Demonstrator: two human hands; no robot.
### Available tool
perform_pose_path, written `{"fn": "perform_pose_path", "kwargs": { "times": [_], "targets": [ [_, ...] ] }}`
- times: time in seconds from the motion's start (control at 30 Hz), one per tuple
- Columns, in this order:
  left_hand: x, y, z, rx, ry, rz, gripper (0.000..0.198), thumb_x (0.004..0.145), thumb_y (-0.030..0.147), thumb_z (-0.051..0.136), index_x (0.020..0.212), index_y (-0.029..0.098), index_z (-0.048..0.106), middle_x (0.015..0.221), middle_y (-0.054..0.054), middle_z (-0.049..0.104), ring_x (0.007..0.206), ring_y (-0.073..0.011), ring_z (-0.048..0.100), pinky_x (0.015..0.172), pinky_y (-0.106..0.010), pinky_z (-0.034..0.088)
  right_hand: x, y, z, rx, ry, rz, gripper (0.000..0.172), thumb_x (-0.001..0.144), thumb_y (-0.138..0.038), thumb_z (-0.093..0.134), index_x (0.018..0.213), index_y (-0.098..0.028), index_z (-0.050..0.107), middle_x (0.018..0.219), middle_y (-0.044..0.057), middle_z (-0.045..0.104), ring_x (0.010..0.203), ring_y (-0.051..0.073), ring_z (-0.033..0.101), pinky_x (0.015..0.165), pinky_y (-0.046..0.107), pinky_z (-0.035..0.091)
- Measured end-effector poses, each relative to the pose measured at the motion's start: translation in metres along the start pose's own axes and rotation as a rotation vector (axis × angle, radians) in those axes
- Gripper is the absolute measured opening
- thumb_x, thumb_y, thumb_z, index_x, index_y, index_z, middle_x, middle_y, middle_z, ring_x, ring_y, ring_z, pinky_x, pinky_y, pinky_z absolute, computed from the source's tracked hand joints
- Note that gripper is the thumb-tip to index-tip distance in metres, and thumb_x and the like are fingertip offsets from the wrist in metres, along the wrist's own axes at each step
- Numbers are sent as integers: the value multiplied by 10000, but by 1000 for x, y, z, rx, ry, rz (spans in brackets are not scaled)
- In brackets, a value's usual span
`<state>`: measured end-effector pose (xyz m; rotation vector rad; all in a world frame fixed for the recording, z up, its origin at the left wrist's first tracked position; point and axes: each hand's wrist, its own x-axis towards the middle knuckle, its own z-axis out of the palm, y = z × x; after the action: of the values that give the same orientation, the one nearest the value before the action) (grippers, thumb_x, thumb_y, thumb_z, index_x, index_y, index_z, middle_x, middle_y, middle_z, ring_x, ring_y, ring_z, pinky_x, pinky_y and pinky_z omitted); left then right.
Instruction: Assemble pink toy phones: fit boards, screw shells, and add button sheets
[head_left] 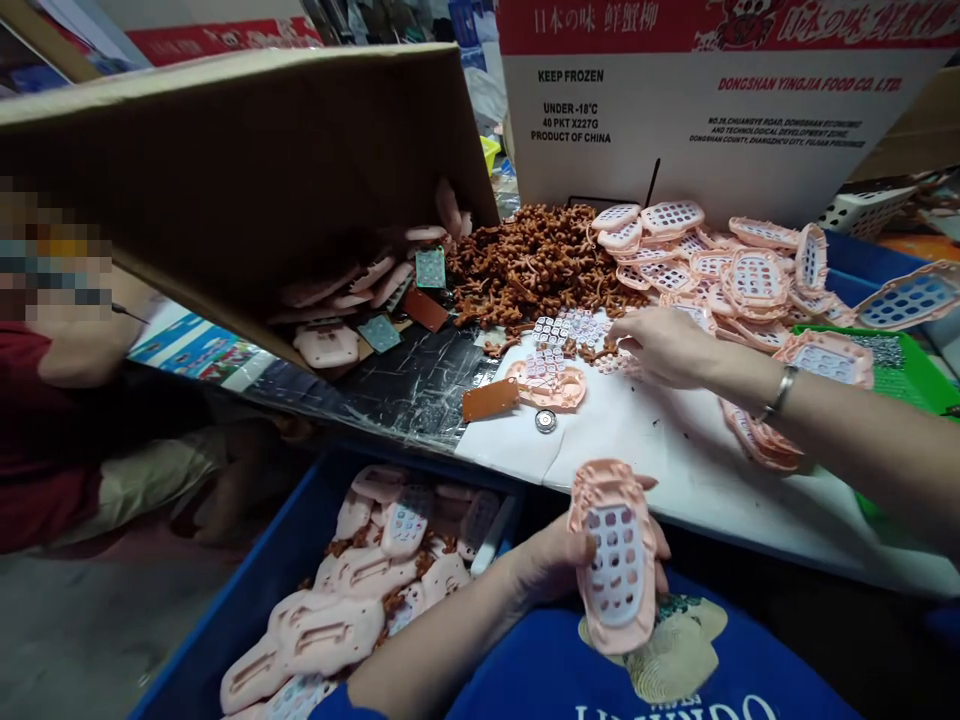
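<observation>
My left hand [559,560] is closed around a pink plastic toy phone shell [615,625], held over my lap. Its inner side faces me, and a white panel with rows of holes lies in it. Over the white work surface, my right hand [667,345] has its fingers curled together at small brown pieces [592,352] and keypad sheets [551,330]. Whatever sits between those fingertips is hidden. Left of that hand lies another pink shell [566,390] with a keypad sheet and wires. A brown circuit board [490,399] and a round speaker [546,421] are beside it.
Brown pieces [540,255] form a heap at the back, beside stacked pink shells [750,275]. A cardboard box [300,150] lies tipped at left. Below stands a blue bin [255,590] of pink shells. A green tray [915,370] is at right. Another person sits at far left.
</observation>
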<state>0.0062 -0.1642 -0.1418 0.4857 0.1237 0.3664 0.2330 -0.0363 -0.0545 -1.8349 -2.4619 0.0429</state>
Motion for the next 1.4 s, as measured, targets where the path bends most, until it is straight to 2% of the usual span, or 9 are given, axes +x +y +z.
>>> {"fn": "perform_pose_path", "kwargs": {
  "times": [0.2, 0.3, 0.43, 0.57, 0.73, 0.9, 1.07, 1.23, 1.4],
  "targets": [
    [-5, -12, -17, -69, -173, -91, 963, 538, 502, 895, 1382, 251, 507, 1042, -109, 665, 852, -288, 715, 870, -513, 517, 42, -26, 15, 30, -59, -130, 241, 888, -182, 522, 1014, -203, 726, 972, 72, 724, 841, 179, 608, 662, 274, 358],
    [-6, -10, -17, -87, -103, -18, 974, 550, 524, 883, 1392, 243, 484, 1053, -115, 651, 872, -291, 709, 823, -488, 545, 53, -44, 21, 46, -106, -276, 222, 868, -230, 599, 1057, -206, 713, 1046, 71, 713, 908, 178, 594, 700, 267, 352],
    [-6, -4, -11, -62, -13, 106, 983, 583, 555, 850, 1420, 256, 431, 1083, -124, 636, 919, -302, 696, 766, -436, 568, 60, -56, 26, 49, -134, -308, 118, 825, -218, 645, 885, -162, 730, 904, 89, 720, 811, 180, 588, 661, 276, 320],
    [-7, 6, -5, -56, 67, 204, 867, 670, 533, 778, 1413, 248, 435, 1109, -131, 636, 994, -317, 672, 816, -467, 555, 56, -54, 19, 94, -56, -227, 173, 866, -211, 562, 862, -173, 730, 852, 64, 725, 754, 160, 593, 646, 262, 325],
    [-3, 20, -4, -28, 121, 293, 553, 722, 413, 701, 1208, 168, 608, 1154, -150, 649, 1077, -359, 634, 925, -565, 487, 30, -44, 3, 173, 125, -82, 281, 915, -175, 415, 960, -135, 689, 851, 59, 714, 712, 136, 591, 651, 244, 361],
    [9, 17, -4, -21, 145, 296, 427, 750, 365, 675, 1118, 149, 653, 1123, -139, 683, 1060, -358, 653, 945, -572, 475, 16, -35, 11, 209, 176, -138, 211, 922, -213, 477, 931, -153, 679, 881, 50, 707, 760, 139, 589, 690, 245, 381],
    [14, 9, -3, -35, 121, 300, 461, 760, 382, 663, 1154, 142, 643, 1205, -160, 666, 1101, -383, 642, 960, -574, 464, 39, -40, 31, 119, 147, -253, 239, 916, -136, 477, 1034, -160, 683, 1039, 116, 672, 926, 198, 541, 765, 298, 362],
    [10, 13, -4, -37, 130, 304, 616, 722, 284, 640, 1321, 183, 536, 1149, -145, 695, 985, -334, 691, 990, -583, 426, 66, -46, 44, 97, 100, -425, 211, 915, -317, 577, 1059, -215, 693, 1313, 124, 574, 1144, 271, 445, 856, 353, 337],
    [8, 19, -6, 16, 169, 299, 698, 703, 257, 656, 1372, 153, 485, 1041, -140, 724, 913, -296, 705, 1003, -547, 424, 78, -47, 44, 156, 80, -447, 86, 869, -243, 625, 864, -185, 688, 1026, 107, 675, 1072, 242, 493, 863, 339, 358]
  ]
}}
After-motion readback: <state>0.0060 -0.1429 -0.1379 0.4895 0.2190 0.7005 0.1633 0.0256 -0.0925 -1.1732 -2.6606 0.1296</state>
